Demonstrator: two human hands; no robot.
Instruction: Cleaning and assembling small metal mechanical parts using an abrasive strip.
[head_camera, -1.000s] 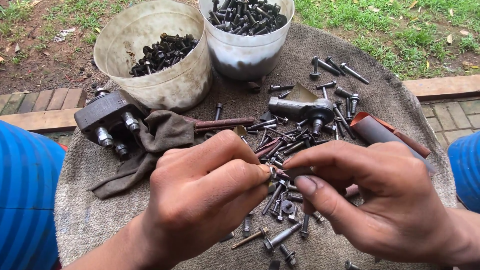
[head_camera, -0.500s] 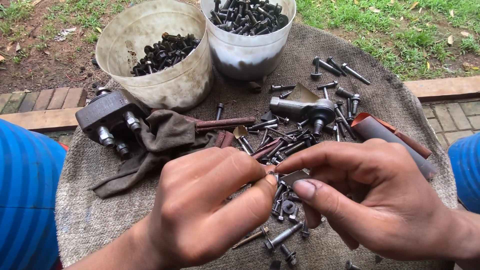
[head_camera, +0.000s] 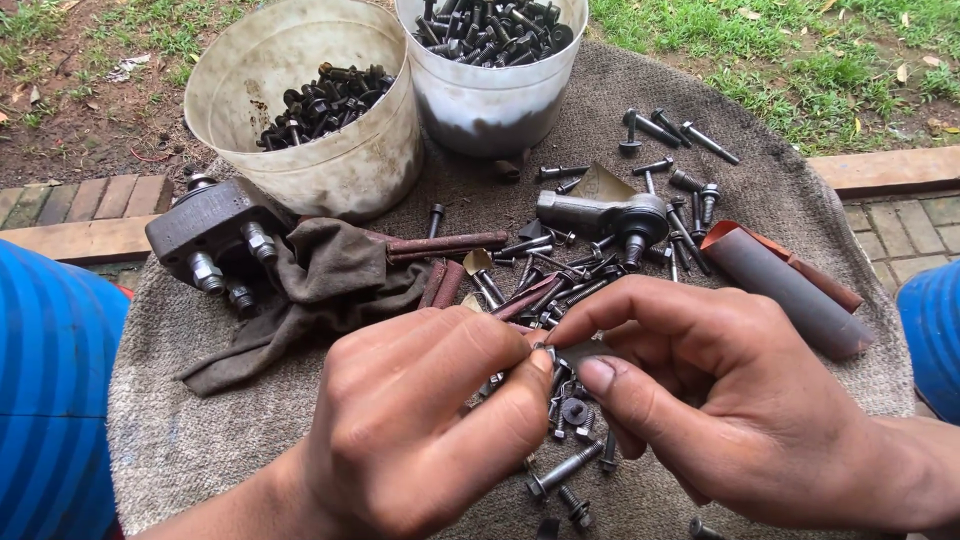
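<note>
Both hands meet low in the middle of the view, above a heap of loose bolts. The left hand is curled, its thumb and forefinger pinched on a small dark metal part at the point where the fingertips of the 2 hands come together. The right hand is also curled, thumb and forefinger closed on the same small part from the other side; the part is mostly hidden by the fingers, so its kind cannot be told.

The bolts lie on a grey sackcloth that covers a round tabletop. At the back stand 2 pale plastic buckets: the left bucket is about a quarter full of dark bolts, the right bucket is filled to the rim. Left of the hands lie a brown rag and a grey metal block studded with nuts. Right of the heap rests a roll of sandpaper, grey outside and reddish inside. No labels show on the buckets.
</note>
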